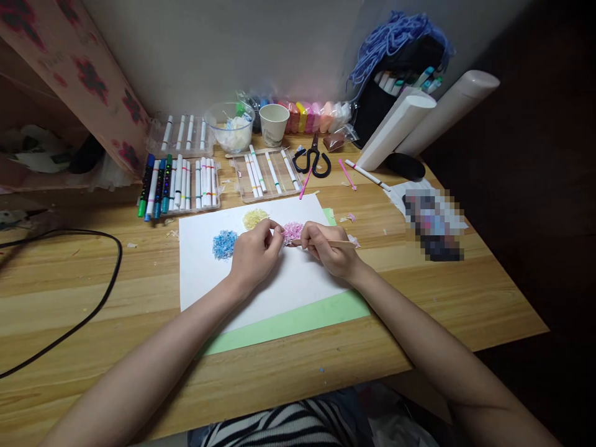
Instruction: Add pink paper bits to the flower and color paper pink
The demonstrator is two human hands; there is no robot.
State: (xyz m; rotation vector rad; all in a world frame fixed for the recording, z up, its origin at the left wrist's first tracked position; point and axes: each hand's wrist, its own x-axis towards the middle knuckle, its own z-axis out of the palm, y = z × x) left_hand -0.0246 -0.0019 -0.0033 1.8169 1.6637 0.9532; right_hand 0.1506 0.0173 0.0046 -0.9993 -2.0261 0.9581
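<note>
A white sheet of paper (274,301) lies over a green sheet (298,324) on the wooden table. On it are a blue speckled patch (224,245), a yellow one (254,218) and a pink one (293,231), which look made of small crumbs or shreds. My right hand (328,248) grips a thin wooden stick (343,244), its dark end at the lower edge of the pink patch. Just left of that patch, my left hand (258,248) rests on the paper with fingers curled and thumb against them. Whatever it pinches is too small to make out.
Marker cases (267,177) stand behind the paper, with more markers (179,183) at left. Further back are a paper cup (274,124), a clear bowl (233,133) and black-handled scissors (314,158). White cylinders (395,133) lean at right; a black cable (114,273) curves at left.
</note>
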